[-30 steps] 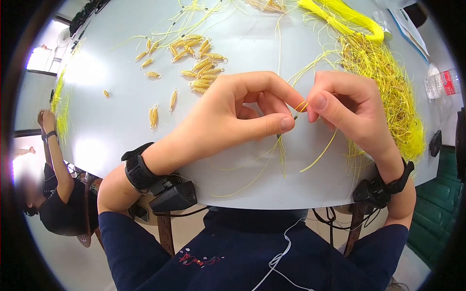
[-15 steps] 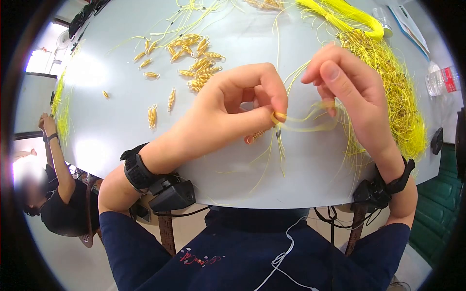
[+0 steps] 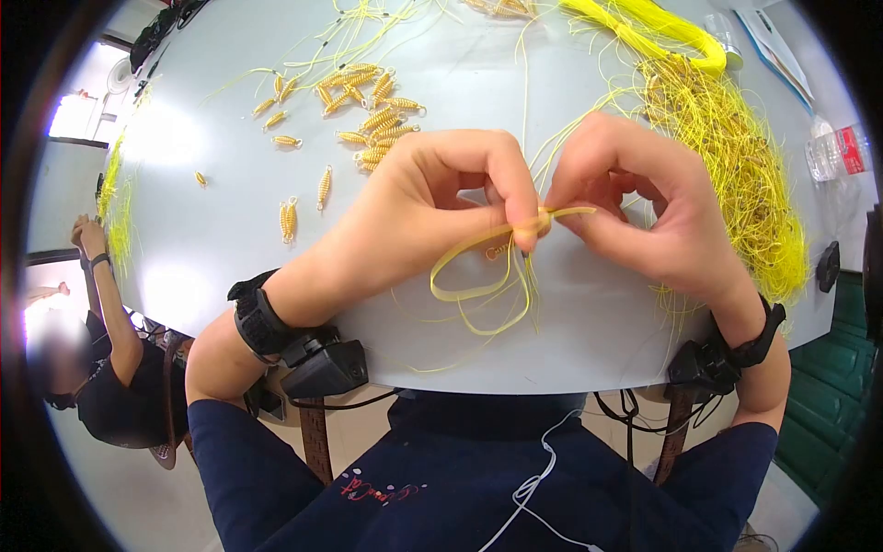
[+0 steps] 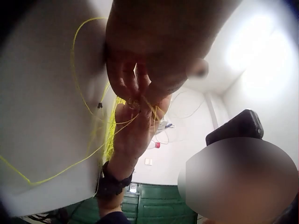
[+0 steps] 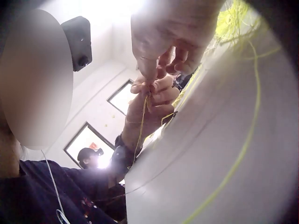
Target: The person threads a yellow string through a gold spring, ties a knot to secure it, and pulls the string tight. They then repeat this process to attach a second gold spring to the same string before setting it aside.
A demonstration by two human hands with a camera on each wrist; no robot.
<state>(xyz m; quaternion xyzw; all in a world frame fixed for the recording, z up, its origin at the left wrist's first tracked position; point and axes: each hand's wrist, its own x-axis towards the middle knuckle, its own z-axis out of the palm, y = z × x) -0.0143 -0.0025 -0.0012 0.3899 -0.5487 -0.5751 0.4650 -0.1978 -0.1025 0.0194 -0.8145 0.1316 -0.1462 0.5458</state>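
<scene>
In the head view my left hand (image 3: 432, 198) pinches a yellow cord (image 3: 449, 296) between thumb and forefinger, close above the table. A small gold coil spring (image 3: 497, 251) shows just under those fingertips, mostly hidden by the hand; the left wrist view shows part of this spring (image 4: 133, 102) between the fingers. My right hand (image 3: 658, 207) meets the left one and pinches the cord beside it, thumb and forefinger together. The cord hangs in a loop below the left hand, and a short end lies across the right thumb. Thin strands with a dark sleeve hang below the fingertips.
Several gold springs (image 3: 391, 122) lie left of centre on the white table (image 3: 230, 235). A tangled yellow cord bundle (image 3: 722, 175) covers the right side. Cords with dark sleeves (image 3: 354, 32) lie at the back. A plastic bottle (image 3: 839, 154) is far right; another person (image 3: 124, 396) sits at left.
My right hand drew away from the left with the cord moving in a blur, then came back against it. A yellow loop now hangs beneath the left hand.
</scene>
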